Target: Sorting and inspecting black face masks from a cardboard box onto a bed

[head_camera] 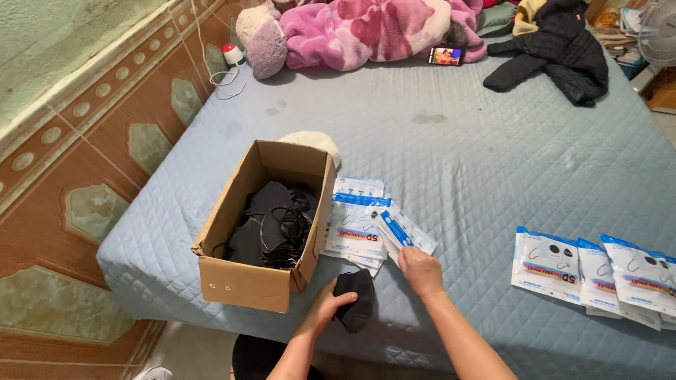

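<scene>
Cardboard box [246,281] crowds left hand [325,307]; filled packets [591,271] lie well right.

Cardboard box [264,225] blocks my left side; stack of empty pouches [355,225] lies tight against its right wall. Between that stack and filled pouches [598,271] at right edge I see open quilted mattress [465,162]. Far: blanket [366,28], phone [446,55], black jacket [556,49] line far edge.
</scene>
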